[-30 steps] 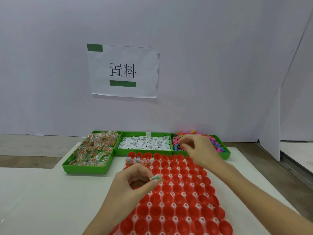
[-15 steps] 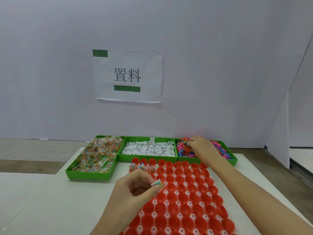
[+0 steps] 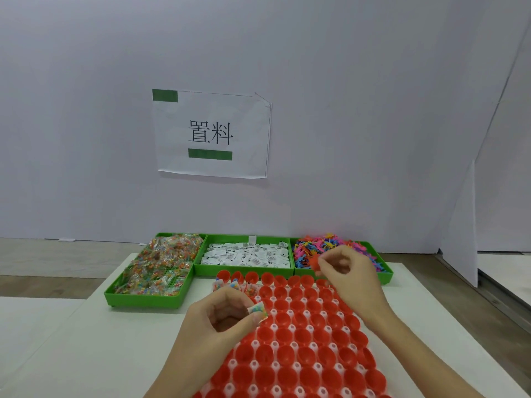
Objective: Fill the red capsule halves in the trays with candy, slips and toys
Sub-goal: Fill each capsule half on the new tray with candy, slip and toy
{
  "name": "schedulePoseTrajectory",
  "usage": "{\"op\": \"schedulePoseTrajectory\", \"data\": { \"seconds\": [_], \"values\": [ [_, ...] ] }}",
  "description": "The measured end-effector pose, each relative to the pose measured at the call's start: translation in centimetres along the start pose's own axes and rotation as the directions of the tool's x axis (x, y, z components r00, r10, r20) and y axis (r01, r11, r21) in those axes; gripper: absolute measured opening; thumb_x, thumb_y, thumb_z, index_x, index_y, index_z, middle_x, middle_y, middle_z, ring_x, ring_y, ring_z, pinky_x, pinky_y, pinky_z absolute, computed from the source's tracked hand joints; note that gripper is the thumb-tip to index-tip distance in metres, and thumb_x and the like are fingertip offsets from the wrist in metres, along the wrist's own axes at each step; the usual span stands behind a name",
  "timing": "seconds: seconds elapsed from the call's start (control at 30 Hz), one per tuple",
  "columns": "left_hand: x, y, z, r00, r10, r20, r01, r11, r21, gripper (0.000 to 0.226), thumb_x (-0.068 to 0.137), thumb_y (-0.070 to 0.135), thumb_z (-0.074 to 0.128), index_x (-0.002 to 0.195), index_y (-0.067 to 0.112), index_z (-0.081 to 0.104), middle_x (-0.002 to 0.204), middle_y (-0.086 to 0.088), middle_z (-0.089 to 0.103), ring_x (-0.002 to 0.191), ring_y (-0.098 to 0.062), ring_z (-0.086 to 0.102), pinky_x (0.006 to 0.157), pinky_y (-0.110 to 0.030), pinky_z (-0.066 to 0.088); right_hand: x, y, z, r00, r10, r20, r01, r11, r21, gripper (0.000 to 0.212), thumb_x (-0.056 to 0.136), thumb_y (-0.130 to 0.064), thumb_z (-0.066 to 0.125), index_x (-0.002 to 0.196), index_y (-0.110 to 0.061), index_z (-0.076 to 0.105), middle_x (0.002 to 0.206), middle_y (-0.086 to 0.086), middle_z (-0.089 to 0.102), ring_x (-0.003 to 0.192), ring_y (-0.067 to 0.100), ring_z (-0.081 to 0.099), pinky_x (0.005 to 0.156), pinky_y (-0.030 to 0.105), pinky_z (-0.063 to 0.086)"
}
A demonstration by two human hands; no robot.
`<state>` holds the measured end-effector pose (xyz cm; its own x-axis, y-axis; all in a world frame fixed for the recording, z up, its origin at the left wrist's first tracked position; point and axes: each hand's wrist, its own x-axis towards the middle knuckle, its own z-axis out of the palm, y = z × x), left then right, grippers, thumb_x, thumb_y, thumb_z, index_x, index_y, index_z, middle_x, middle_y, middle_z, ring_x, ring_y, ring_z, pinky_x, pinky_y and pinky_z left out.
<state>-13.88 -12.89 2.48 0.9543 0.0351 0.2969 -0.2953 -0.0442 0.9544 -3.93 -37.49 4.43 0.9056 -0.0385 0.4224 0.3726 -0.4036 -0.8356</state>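
Observation:
A white tray of red capsule halves [image 3: 301, 334] lies on the table in front of me. My left hand [image 3: 218, 320] hovers over its left edge and pinches a small candy packet [image 3: 257, 308] between thumb and fingers. My right hand [image 3: 347, 271] is above the tray's far right rows, fingers curled, pinching a small red-orange toy [image 3: 315, 262]. A few far-left capsule halves hold candy packets [image 3: 232, 285]. Behind stand three green bins: candy [image 3: 156, 268], white slips [image 3: 247, 254], coloured plastic toys [image 3: 330, 247].
The bins sit in a row against a white wall with a paper sign [image 3: 211, 133]. White tabletop [image 3: 100, 340] spreads left of the tray. A white partition [image 3: 459, 225] stands at the right, past the table's edge.
My right hand has drawn back from the toy bin toward the capsule tray, now with a toy between its fingers. The left hand holds the candy packet in about the same place.

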Motion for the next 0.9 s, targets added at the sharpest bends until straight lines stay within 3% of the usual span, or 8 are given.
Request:
{"op": "schedulePoseTrajectory", "data": {
  "seconds": [0.17, 0.47, 0.6, 0.7, 0.77, 0.9],
  "values": [
    [-0.5, 0.1, 0.6, 0.998, 0.009, 0.061, -0.010, 1.000, 0.004, 0.015, 0.074, 0.023, 0.087, 0.084, 0.018, 0.077, 0.082, -0.013, 0.076, 0.077, -0.027, 0.076, 0.075, -0.028, 0.061, -7.5, -2.6, -0.4, 0.986, 0.042, 0.161, -0.078, 0.971, 0.225, 0.021, 0.090, -0.009, 0.074, 0.085, -0.029, 0.076, 0.084, 0.002, 0.078, 0.077, 0.017, 0.076, 0.065, 0.021, 0.058],
    [-0.9, -0.1, 1.4, 0.987, -0.003, 0.159, -0.004, 0.999, 0.047, 0.017, 0.075, 0.022, 0.089, 0.088, 0.019, 0.079, 0.084, -0.014, 0.077, 0.078, -0.028, 0.077, 0.074, -0.026, 0.061, -9.6, -3.0, 1.2, 0.966, -0.013, 0.258, -0.015, 0.994, 0.104, 0.018, 0.088, -0.020, 0.078, 0.087, -0.037, 0.076, 0.085, -0.008, 0.076, 0.082, 0.012, 0.073, 0.074, 0.025, 0.060],
    [-1.1, -0.1, 1.5, 0.993, -0.010, 0.119, 0.006, 0.999, 0.031, 0.021, 0.072, 0.025, 0.090, 0.088, 0.019, 0.077, 0.082, -0.014, 0.077, 0.079, -0.028, 0.077, 0.073, -0.025, 0.060, -9.7, -3.2, 1.1, 0.957, -0.033, 0.287, 0.006, 0.996, 0.094, 0.015, 0.090, -0.023, 0.077, 0.092, -0.038, 0.074, 0.087, -0.009, 0.076, 0.085, 0.013, 0.072, 0.072, 0.027, 0.060],
    [-1.0, -0.2, 1.5, 0.996, 0.016, 0.092, -0.018, 0.999, 0.028, 0.026, 0.074, 0.017, 0.090, 0.094, 0.017, 0.073, 0.091, -0.013, 0.076, 0.078, -0.031, 0.077, 0.075, -0.033, 0.063, -9.8, -3.3, 1.0, 0.955, -0.053, 0.291, 0.029, 0.996, 0.085, 0.015, 0.091, -0.020, 0.075, 0.092, -0.035, 0.075, 0.086, -0.008, 0.075, 0.084, 0.015, 0.071, 0.073, 0.032, 0.060],
    [-1.1, -0.2, 1.4, 0.994, 0.031, 0.104, -0.036, 0.999, 0.039, 0.028, 0.076, 0.012, 0.090, 0.099, 0.018, 0.074, 0.098, -0.013, 0.075, 0.079, -0.030, 0.076, 0.075, -0.033, 0.063, -9.9, -3.2, 1.1, 0.951, -0.069, 0.302, 0.049, 0.996, 0.073, 0.016, 0.092, -0.018, 0.075, 0.092, -0.035, 0.075, 0.085, -0.010, 0.075, 0.083, 0.013, 0.071, 0.071, 0.027, 0.058],
    [-1.2, -0.3, 1.3, 0.990, 0.017, 0.140, -0.029, 0.995, 0.090, 0.023, 0.078, 0.020, 0.089, 0.098, 0.026, 0.079, 0.085, -0.010, 0.078, 0.080, -0.027, 0.077, 0.077, -0.029, 0.061, -9.9, -3.5, 1.1, 0.936, -0.073, 0.345, 0.062, 0.997, 0.043, 0.025, 0.093, -0.017, 0.072, 0.093, -0.042, 0.077, 0.087, -0.016, 0.075, 0.086, 0.009, 0.070, 0.070, 0.019, 0.055]
  ]
}}
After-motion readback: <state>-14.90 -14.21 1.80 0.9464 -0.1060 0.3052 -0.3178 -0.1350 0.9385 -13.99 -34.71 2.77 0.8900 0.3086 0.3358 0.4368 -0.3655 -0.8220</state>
